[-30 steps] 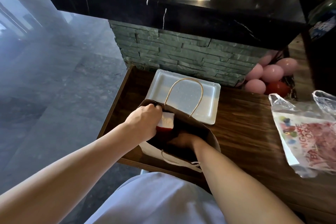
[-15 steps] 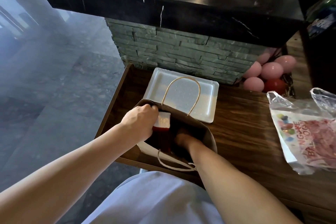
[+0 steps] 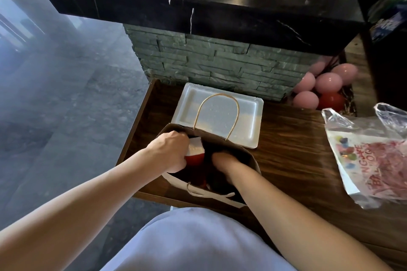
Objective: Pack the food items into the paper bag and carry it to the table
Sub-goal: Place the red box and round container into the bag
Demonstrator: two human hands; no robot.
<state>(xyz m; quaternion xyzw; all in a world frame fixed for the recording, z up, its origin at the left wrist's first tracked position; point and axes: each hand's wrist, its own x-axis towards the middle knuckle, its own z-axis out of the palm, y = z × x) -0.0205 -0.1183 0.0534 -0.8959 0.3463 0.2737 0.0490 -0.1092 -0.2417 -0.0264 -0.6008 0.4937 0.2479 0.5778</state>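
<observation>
A brown paper bag (image 3: 248, 156) with twine handles stands open on the wooden shelf (image 3: 293, 149), near its front left corner. My left hand (image 3: 169, 152) grips the bag's left rim, fist closed. Right beside it, a red and white food item (image 3: 195, 154) shows inside the bag. My right hand (image 3: 222, 161) reaches down into the bag. Its fingers are hidden in the dark interior, so what it holds cannot be told.
A white foam tray (image 3: 220, 114) lies behind the bag. Pink and red balls (image 3: 321, 88) sit at the back right. A printed plastic bag (image 3: 372, 156) lies at the right. A black counter (image 3: 198, 6) overhangs the shelf. Grey floor is to the left.
My right hand has sunk a little deeper into the bag. My left hand keeps the same hold on the rim. The bag's mouth has spread slightly wider.
</observation>
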